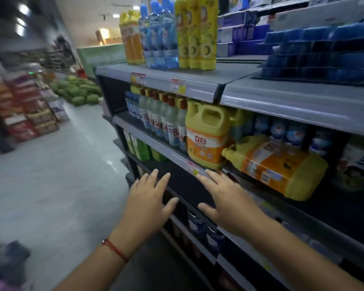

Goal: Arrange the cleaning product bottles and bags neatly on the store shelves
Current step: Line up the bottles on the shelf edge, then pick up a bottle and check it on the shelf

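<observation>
— Jugs first: we have one yellow detergent jug (pixel 275 166) lying on its side on the middle shelf (pixel 156 147), cap toward the upright jug (pixel 206 137) just beside it. Where are our hands?

— Nearest us, both empty. Our left hand (pixel 149 198) hovers with fingers spread in front of the dark gap below that shelf; our right hand (pixel 223 198) is spread too, fingertips at the shelf's front edge by the price tag (pixel 194 168). Neither grip holds anything.

— Then we judge the next move is to stand the fallen jug up. What could go wrong?

— It looks heavy and smooth, and it lies close to the shelf edge. If we lift by one end, it could roll off the front. Swinging it upright may also knock the standing jug into the row of clear bottles (pixel 166 124) beyond it.

— And farther back?

— Tall yellow and blue bottles (pixel 170 32) stand on the top shelf, well apart from our reach.
</observation>
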`<state>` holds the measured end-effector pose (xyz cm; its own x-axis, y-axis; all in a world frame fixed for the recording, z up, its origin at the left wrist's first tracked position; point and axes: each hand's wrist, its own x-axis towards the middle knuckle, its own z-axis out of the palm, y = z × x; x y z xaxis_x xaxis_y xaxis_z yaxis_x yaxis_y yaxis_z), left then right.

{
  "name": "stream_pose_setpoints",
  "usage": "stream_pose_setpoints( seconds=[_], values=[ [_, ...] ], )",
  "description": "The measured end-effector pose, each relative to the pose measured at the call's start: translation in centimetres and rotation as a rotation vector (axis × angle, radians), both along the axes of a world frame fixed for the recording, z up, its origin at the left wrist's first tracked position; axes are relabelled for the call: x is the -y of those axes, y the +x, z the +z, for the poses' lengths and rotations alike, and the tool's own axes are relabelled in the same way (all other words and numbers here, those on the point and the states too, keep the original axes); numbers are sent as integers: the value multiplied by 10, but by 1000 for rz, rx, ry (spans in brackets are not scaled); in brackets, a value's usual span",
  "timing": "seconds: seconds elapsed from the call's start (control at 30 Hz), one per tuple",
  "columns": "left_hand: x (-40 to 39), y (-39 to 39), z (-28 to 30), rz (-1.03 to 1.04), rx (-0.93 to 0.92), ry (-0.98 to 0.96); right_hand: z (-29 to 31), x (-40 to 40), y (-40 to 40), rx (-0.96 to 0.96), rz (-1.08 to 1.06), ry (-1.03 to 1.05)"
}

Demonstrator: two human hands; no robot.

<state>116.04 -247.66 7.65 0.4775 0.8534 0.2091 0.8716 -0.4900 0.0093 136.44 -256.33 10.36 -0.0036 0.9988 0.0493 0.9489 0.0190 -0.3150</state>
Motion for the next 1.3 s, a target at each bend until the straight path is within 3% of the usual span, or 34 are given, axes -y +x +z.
stream_pose_setpoints(
  seconds=[0.3, 0.53, 0.77, 0.97, 1.13, 1.3],
  values=[
    [-105, -39, -8, 150, 132, -45, -1, -143, -31, -142, 126, -26],
    [-234, -62, -23, 69, 151, 17, -13, -258, -63, -176, 73, -95],
    [-420, -82, -31, -227, 90, 92, -42, -381, -106, -42, -167, -47],
    [-523, -64, 16, -300, -43, 7, -19, -446, -138, -21, -408, -132],
    [-581, -45, 14, -520, 390, 140, 4, -463, -166, -33, -546, -79],
    [-611, -8, 28, -522, 315, 16, 10, -470, -187, -118, -642, -21]
  ],
)
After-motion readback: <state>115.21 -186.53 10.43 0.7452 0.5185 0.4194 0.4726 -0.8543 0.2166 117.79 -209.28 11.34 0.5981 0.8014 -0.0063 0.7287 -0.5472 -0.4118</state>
